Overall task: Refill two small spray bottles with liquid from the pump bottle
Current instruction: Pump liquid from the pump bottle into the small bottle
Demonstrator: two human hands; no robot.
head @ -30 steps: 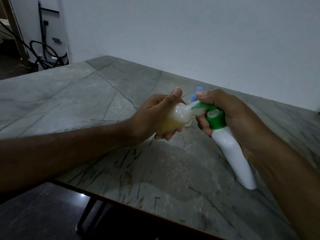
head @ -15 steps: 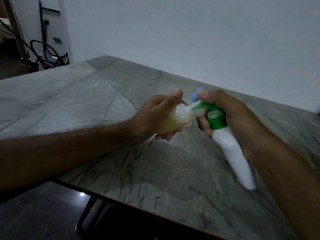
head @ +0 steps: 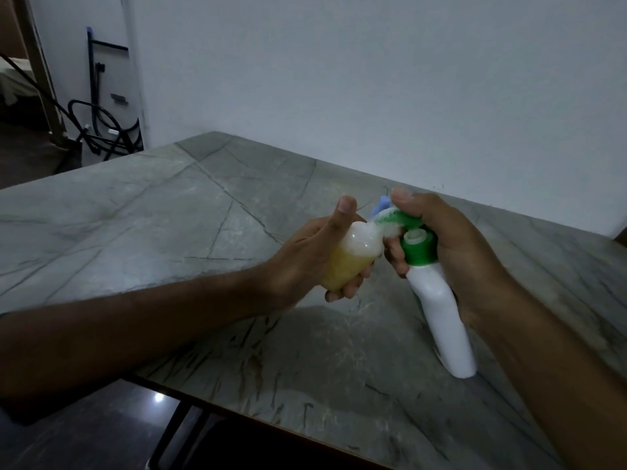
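Yellow liquid: fills about half the small spray bottle (head: 342, 262), much as a second ago.
Left hand (head: 312, 259): you grip that bottle, thumb up, centre table (head: 169, 215).
Right hand (head: 451, 252): wrapped round the pump bottle (head: 437, 307) at 3 o'clock; your thumb has let the green pump head (head: 400, 220) rise.
Meaning: nozzle at the mouth; likely another stroke follows.
Blue cap (head: 381, 205): behind, at 12 o'clock.

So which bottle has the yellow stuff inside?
The small clear bottle in the left hand; the pump bottle in the right hand is white with a green top.
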